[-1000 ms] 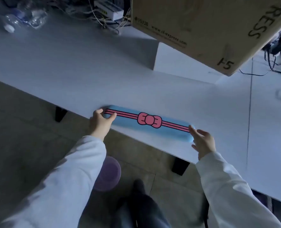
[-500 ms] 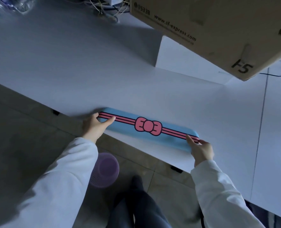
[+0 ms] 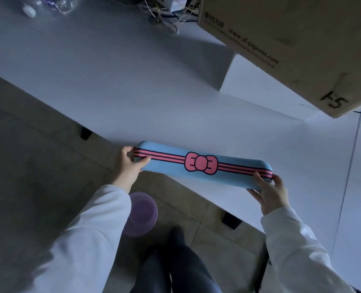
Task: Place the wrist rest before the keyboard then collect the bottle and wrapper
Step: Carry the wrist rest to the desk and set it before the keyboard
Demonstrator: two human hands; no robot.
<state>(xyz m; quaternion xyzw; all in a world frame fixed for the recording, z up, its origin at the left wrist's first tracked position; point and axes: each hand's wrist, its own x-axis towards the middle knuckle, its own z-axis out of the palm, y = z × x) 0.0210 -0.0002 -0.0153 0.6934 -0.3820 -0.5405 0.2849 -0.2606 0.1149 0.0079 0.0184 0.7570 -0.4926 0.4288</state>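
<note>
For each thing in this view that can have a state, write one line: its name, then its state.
Wrist rest: held at both ends, over the near edge of the table.
Left hand: shut on the wrist rest's left end.
Right hand: shut on its right end.
Bottle: lying on its side at the table's far left, cap on.
Cardboard box: standing on the table; whether closed cannot be told.

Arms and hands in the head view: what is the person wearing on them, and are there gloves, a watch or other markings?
Both arms are covered by long, loose white sleeves that end in plain cuffs at the wrists. The left hand and the right hand are bare: no gloves, rings or watch show. No logos, stripes or cables appear on the sleeves.
</note>
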